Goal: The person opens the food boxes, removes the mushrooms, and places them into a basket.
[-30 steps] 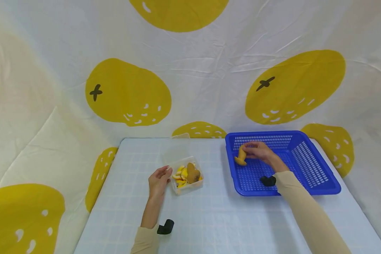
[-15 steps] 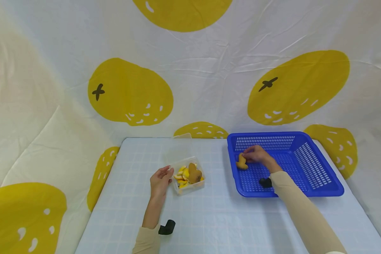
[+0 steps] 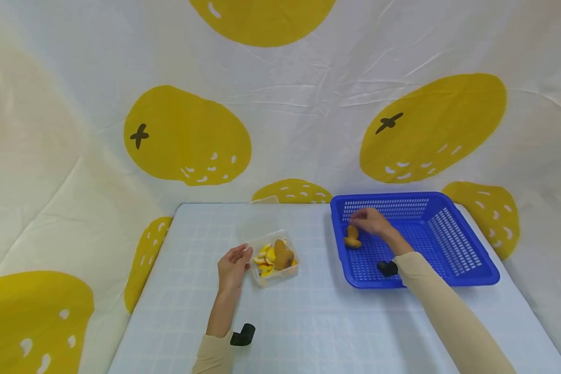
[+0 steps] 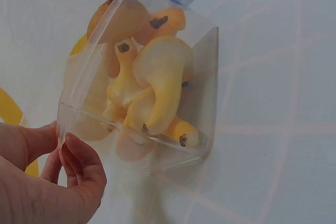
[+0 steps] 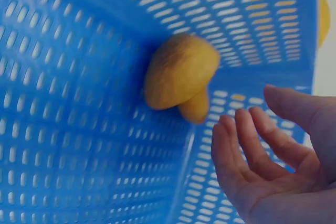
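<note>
- Cloth [image 3: 304,130]: white, printed with large yellow fruit; it rises behind and at both sides of the table [image 3: 318,322], whose cover is pale with a faint grid.
- Left sleeve [image 3: 213,353]: beige, at the near edge of your view; a black mount [image 3: 243,335] sits at the wrist.
- Left hand [image 3: 232,267]: you pinch the near left part of the box's rim between thumb and fingers; the left wrist view shows the thumb on one side and curled fingers on the other.
- Box [image 3: 278,280]: clear, on the table, left of the basket. Behind it stretches a clear lid [image 3: 261,223].
- Pieces [image 3: 264,257]: several, yellow with pale parts, heaped in the box; some show dark stem ends in the left wrist view. A brown mushroom [image 3: 285,258] lies on the right of the heap.
- Basket [image 3: 463,280]: blue, slotted, well apart from the box.
- Tan mushroom [image 3: 352,240]: in the basket, beside its left wall, cap toward you, stem pointing away.
- Right hand [image 3: 371,222]: you hold it over the basket, just beside the stem; in the right wrist view a gap separates fingertips and mushroom, thumb and fingers apart, fingers loosely bent, gripping nothing.
- Right sleeve [image 3: 449,311]: beige, crossing the basket's near rim.
</note>
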Motion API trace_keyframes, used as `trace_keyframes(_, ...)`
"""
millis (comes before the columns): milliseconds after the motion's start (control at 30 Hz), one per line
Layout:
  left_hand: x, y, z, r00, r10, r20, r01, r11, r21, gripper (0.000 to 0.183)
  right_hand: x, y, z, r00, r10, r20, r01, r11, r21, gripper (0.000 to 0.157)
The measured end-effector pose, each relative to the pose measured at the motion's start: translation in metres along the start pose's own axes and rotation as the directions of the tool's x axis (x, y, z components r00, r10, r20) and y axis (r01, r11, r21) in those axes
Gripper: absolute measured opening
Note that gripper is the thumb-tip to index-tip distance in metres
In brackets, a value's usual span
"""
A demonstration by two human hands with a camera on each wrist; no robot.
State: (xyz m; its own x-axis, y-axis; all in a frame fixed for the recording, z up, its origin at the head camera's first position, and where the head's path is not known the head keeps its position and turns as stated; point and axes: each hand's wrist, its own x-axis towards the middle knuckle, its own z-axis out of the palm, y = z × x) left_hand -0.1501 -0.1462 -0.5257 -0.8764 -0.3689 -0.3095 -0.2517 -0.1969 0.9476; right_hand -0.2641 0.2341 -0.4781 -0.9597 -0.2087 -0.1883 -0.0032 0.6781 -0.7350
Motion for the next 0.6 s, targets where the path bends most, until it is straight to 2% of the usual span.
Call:
trace_keyframes(300, 0.000, 0.002, -0.001, 1.000, 0.011, 0.002, -0.011, 1.000, 0.001, 0.041, -0.006, -0.017, 0.003, 0.996, -0.063, -0.066, 0.071, 0.989, 0.132, 0.027)
trace_keyframes(600, -0.001, 0.002, 0.000, 1.000, -0.002, 0.006, 0.002, 1.000, 0.009, 0.041, -0.019, -0.038, 0.013, 0.983, -0.103, -0.154, 0.126, 0.981, 0.149, 0.024)
